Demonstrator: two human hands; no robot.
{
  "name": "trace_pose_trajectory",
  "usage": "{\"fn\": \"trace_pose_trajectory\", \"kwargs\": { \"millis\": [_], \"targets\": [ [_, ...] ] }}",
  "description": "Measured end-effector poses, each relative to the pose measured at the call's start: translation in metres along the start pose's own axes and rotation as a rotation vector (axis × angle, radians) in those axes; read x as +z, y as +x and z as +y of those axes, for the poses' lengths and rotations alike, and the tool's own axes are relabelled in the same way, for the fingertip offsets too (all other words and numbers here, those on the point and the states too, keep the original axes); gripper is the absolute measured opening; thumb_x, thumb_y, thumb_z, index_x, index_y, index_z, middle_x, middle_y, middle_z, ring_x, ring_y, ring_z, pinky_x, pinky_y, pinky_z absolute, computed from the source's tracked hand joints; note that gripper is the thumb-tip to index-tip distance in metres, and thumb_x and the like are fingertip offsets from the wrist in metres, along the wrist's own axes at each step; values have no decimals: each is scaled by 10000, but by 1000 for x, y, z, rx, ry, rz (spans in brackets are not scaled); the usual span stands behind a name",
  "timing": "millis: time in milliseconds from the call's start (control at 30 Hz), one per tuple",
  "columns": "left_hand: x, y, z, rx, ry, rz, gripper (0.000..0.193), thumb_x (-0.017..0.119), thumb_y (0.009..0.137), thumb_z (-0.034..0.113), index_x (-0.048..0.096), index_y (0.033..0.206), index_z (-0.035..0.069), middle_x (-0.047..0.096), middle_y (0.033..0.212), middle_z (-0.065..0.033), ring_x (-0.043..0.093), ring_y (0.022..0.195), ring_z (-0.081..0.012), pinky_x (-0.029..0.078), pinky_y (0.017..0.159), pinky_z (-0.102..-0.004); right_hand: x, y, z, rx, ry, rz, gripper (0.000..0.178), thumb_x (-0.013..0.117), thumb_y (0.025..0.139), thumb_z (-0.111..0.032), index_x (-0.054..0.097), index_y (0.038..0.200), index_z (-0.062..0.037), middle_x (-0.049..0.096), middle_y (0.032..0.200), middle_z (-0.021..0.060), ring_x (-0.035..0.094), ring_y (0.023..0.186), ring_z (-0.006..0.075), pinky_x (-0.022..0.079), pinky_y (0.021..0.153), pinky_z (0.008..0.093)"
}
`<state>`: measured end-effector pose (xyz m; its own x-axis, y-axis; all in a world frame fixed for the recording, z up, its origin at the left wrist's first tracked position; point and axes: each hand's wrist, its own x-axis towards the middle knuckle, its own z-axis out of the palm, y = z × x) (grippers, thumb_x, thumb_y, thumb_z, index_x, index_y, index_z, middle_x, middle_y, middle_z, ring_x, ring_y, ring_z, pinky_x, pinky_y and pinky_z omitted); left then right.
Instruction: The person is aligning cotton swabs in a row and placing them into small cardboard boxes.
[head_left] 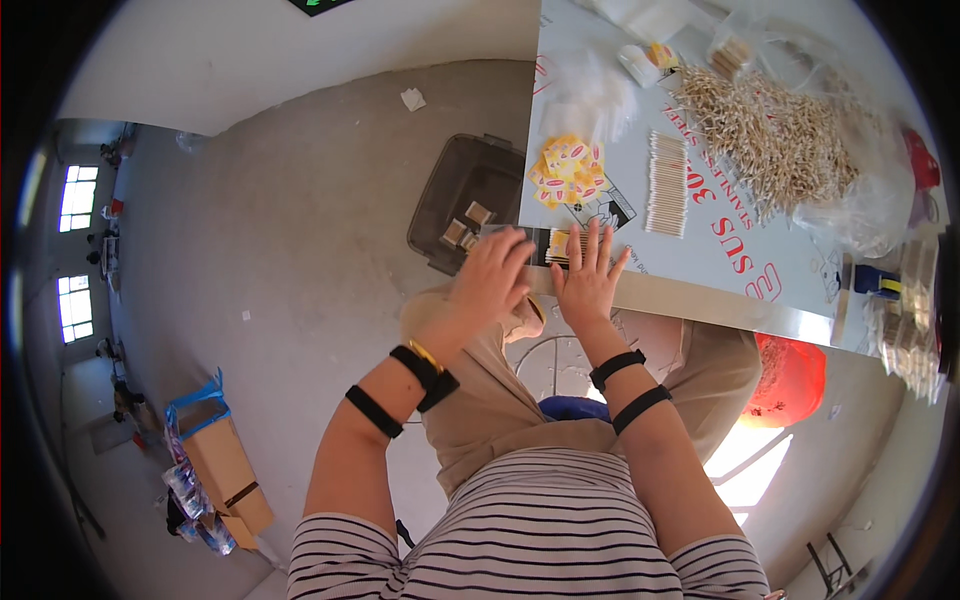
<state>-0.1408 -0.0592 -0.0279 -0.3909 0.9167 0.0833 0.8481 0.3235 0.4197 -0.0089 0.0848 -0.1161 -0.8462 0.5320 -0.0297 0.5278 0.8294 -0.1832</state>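
At the near left corner of the metal-topped table [690,280], a short row of cotton swabs [575,247] lies with a yellow printed card [558,246] at its left end. My right hand [590,280] rests over the swabs, open, fingers spread and stretched. Just left of it my left hand [490,280] is bent over clear plastic film [537,240] at the table edge; its fingers are curled and smeared by motion, so their hold is unclear. Beyond my right hand lies a neat row of swabs [667,185]. Several yellow-and-white cards [568,172] are piled to its left.
A big heap of loose swabs [770,140] spreads near clear plastic bags [860,210]. Below the table's left edge, a dark plastic bin [440,195] holds several small packs [462,233]. A red container [790,380] stands under the table's right side. A cardboard box [225,460] is on the floor at left.
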Motion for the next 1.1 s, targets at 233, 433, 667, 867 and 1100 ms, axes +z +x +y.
{"fn": "trace_pose_trajectory", "kwargs": {
  "millis": [233,433,667,867,1100],
  "targets": [
    [9,33,-56,-60,-65,-304,856,920,710,230,508,1440,62,507,1349,-142,536,1269,-342,457,1074,-461,0,1,-1,4,20,10,791,526,1024,-509,232,1669,-158,143,1743,160,103,1607,400,45,1236,708],
    [18,37,-62,62,-171,-171,749,930,665,138,551,1307,61,497,1224,-122,560,1174,-330,499,1007,-434,2,1,-1,5,23,19,790,530,1017,-525,251,1665,-169,160,1740,155,113,1607,394,48,1239,707],
    [17,44,-60,78,-124,-180,696,912,677,197,577,1273,69,532,1178,-111,562,1160,-324,501,991,-422,2,1,-2,9,39,17,797,531,1023,-511,240,1669,-145,144,1742,171,108,1603,418,49,1229,716],
    [29,31,-63,-31,-270,-105,659,885,712,197,587,1290,89,535,1222,-121,551,1186,-326,479,1022,-414,2,3,-8,-2,-4,-3,816,491,1021,-588,231,1674,-175,134,1745,152,88,1595,450,49,1216,747],
    [35,29,-70,2,-280,-80,667,882,702,200,576,1285,98,532,1226,-124,537,1201,-337,447,1053,-432,1,4,-11,-20,-10,-14,797,501,1023,-572,240,1673,-192,141,1745,138,82,1586,484,36,1202,768]
  ]
}}
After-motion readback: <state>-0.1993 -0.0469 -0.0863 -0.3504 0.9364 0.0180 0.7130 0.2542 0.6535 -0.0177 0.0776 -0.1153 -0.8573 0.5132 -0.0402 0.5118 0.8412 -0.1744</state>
